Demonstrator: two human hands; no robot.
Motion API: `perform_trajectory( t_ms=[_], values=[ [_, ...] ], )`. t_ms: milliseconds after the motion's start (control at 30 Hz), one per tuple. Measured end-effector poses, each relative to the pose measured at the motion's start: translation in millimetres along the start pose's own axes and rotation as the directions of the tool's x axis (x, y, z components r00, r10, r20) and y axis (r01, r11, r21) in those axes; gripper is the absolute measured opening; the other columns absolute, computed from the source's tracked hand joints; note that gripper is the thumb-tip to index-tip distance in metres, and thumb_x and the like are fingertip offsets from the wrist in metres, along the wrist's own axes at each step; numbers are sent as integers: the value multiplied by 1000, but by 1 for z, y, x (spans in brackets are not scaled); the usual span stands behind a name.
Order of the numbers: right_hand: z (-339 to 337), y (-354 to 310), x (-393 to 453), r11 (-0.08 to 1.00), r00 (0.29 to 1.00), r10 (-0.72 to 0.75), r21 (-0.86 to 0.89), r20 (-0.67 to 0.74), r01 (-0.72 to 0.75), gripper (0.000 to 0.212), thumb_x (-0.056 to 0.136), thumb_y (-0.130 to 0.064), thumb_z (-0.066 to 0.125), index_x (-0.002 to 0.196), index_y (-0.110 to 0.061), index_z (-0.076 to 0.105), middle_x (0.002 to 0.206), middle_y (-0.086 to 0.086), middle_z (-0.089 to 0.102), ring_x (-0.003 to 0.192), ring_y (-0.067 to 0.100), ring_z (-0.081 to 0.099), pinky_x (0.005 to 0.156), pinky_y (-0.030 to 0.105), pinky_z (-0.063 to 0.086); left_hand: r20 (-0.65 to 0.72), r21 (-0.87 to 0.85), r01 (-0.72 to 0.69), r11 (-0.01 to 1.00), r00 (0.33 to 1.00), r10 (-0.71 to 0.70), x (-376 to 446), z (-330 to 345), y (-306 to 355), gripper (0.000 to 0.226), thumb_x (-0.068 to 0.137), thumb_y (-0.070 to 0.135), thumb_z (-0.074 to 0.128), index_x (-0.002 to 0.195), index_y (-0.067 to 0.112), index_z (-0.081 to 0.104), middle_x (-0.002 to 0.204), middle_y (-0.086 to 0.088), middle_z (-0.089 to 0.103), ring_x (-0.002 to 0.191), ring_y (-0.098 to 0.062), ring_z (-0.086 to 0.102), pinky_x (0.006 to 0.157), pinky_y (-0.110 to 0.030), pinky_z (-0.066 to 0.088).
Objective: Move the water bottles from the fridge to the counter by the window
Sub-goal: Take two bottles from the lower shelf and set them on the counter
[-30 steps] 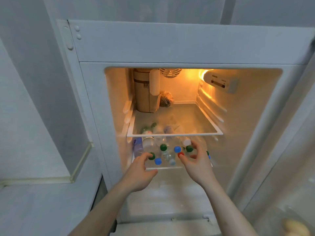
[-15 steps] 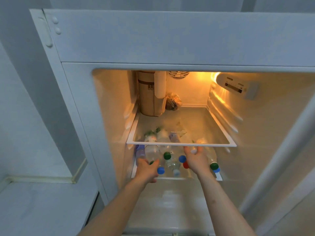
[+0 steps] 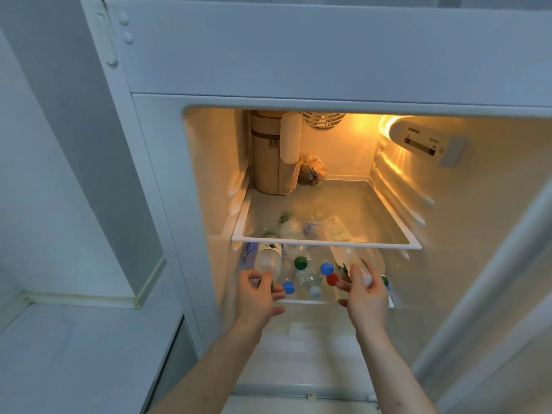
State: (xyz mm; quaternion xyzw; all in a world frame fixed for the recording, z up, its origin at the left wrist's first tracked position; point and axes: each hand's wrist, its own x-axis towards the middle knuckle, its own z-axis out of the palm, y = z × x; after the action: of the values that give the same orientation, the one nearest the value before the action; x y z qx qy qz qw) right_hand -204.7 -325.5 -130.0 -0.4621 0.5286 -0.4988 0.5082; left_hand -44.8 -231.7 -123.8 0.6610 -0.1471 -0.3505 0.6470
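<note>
Several clear water bottles lie on their sides on the fridge's lower shelf [image 3: 310, 301], their caps facing me in green [image 3: 300, 262], blue [image 3: 327, 268] and red [image 3: 332, 279]. My left hand [image 3: 258, 298] grips the neck of a green-capped bottle [image 3: 267, 259] at the left end of the row. My right hand [image 3: 363, 295] is curled round the neck of a white-capped bottle [image 3: 346, 255] toward the right. Both bottles point out over the shelf's front edge. The rear halves of the bottles are hidden under the glass shelf above.
The upper glass shelf [image 3: 325, 245] carries a tall beige zipped bag [image 3: 268, 162] and a small wrapped bundle [image 3: 310, 174] at the back. A pale counter [image 3: 74, 339] lies at lower left. The open fridge door [image 3: 493, 294] stands on the right.
Both hands went from reaching toward the caps to gripping a bottle each, and the two bottles have slid a little forward. My view has moved closer to the fridge.
</note>
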Motion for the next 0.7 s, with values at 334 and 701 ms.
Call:
perform_trajectory(
  t_ms=[334, 701],
  values=[
    [-43, -13, -90, 991, 992, -125, -35, 16, 126, 17, 106, -31, 57, 120, -39, 61, 106, 0, 73, 87, 17, 76, 61, 46, 65, 137, 176, -151, 973, 982, 128, -93, -73, -3, 11, 103, 29, 57, 106, 21, 49, 82, -10, 74, 73, -23, 74, 56, -37, 60],
    [-73, -30, -191, 852, 912, -135, -425, 387, 306, 1, 101, -39, 58, 101, -40, 58, 83, -4, 71, 67, 13, 72, 62, 49, 63, 233, 617, -421, 665, 905, 356, -185, -196, -24, 12, 99, 44, 55, 95, 33, 52, 63, 9, 60, 52, -11, 53, 51, -25, 36]
  ],
)
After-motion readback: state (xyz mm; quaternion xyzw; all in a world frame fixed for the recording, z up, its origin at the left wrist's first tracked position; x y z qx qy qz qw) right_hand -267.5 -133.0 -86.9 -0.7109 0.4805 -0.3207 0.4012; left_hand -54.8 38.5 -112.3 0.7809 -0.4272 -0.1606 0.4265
